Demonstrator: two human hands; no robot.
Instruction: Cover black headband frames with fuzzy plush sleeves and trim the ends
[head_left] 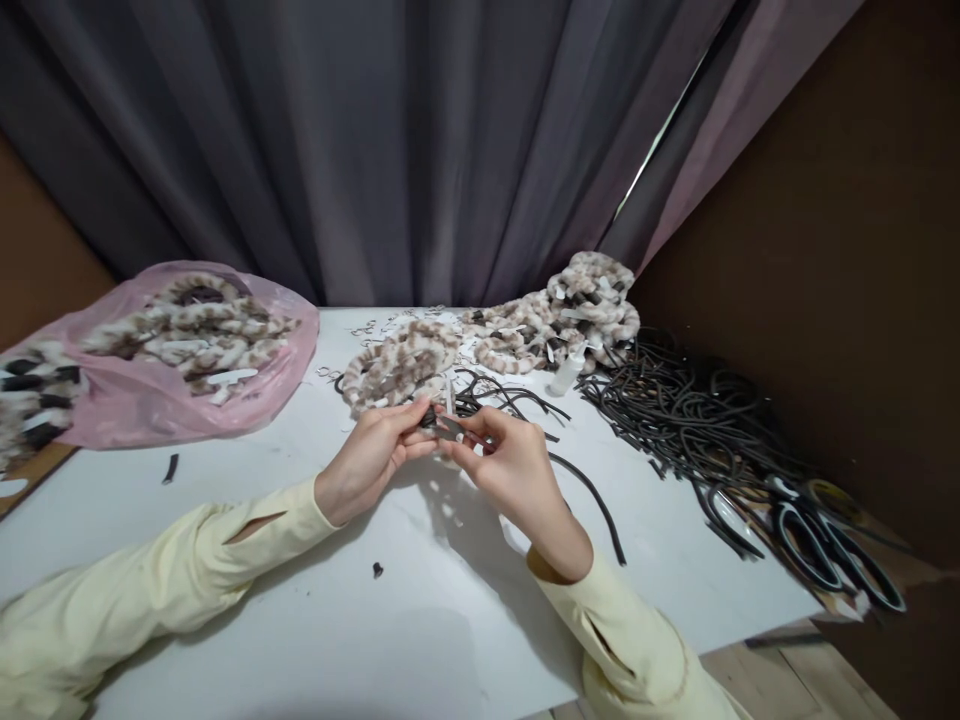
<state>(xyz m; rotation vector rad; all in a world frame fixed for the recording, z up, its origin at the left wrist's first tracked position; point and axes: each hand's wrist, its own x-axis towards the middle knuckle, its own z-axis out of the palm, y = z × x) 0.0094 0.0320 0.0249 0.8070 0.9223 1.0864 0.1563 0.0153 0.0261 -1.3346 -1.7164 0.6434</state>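
Note:
Over the middle of the table my left hand [373, 455] is closed, its thumb and fingers pinching the dark end of a furry loop [405, 360]. The loop is brown-and-white and extends away behind the fingers. Opposite it, my right hand [510, 455] is closed on a small pointed metal tool [452, 428]; its exact kind is hard to make out. The tool's tip reaches the dark end at my left fingertips. A narrow white tag [450, 393] stands up just behind the tool. Black cords [517, 393] lie beyond my right hand.
At left a pink plastic bag [285, 400] holds several furry loops. More furry loops [592, 300] are heaped at the back, near a small white bottle [568, 369]. At right lie a tangle of black cords [690, 410] and large scissors [810, 550]. Black scraps [377, 570] dot the white table [300, 630].

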